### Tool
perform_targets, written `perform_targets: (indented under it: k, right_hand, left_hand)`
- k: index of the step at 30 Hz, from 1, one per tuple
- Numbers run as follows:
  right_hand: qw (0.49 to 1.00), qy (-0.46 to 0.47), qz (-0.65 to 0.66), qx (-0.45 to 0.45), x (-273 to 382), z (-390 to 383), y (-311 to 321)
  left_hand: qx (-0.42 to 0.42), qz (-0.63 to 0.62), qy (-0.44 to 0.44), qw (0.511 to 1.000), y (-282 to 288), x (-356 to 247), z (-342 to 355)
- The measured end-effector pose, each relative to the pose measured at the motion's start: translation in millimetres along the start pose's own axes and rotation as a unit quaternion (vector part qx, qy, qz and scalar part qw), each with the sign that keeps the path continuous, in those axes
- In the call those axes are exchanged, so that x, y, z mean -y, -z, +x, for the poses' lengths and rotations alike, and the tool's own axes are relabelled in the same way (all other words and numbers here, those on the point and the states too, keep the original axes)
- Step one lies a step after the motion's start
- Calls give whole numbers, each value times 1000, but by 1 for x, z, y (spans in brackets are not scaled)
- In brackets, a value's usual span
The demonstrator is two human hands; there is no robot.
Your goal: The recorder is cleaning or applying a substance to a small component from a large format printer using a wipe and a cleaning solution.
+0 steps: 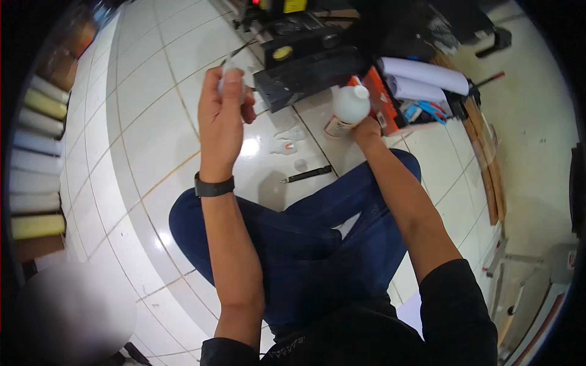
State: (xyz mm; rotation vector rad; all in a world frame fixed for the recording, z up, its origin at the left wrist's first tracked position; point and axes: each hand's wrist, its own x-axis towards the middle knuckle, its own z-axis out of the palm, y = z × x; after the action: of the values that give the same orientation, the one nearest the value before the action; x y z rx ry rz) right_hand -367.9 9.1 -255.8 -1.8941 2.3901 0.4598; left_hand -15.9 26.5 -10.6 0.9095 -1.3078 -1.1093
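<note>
A small translucent bottle [231,63] is gripped in a seated person's left hand [222,116], thumb along its side, above a white tiled floor [165,131]. To the right, a larger white bottle [350,107] appears at the right hand [367,130], whose fingers are hidden, so its grip cannot be told. Between the arms, small clear containers [284,147] lie farther off than a black pen-like tool [308,174]. Far right, white rolls [424,73] rest at an orange-and-black box [379,94]
</note>
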Motion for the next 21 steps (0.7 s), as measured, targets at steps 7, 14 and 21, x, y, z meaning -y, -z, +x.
perform_targets:
  k: [7, 14, 21]
  right_hand:
    - [990, 86, -115, -6, -29, 7, -7]
    - [968, 185, -171, -12, -52, 1, 1]
    - [938, 187, -282, 81, -18, -25, 23]
  left_hand:
    - [-40, -64, -32, 997, 42, -8, -8]
    - [-72, 98, -88, 989, 48, -7, -1]
    - [-83, 75, -116, 987, 48, 0, -1]
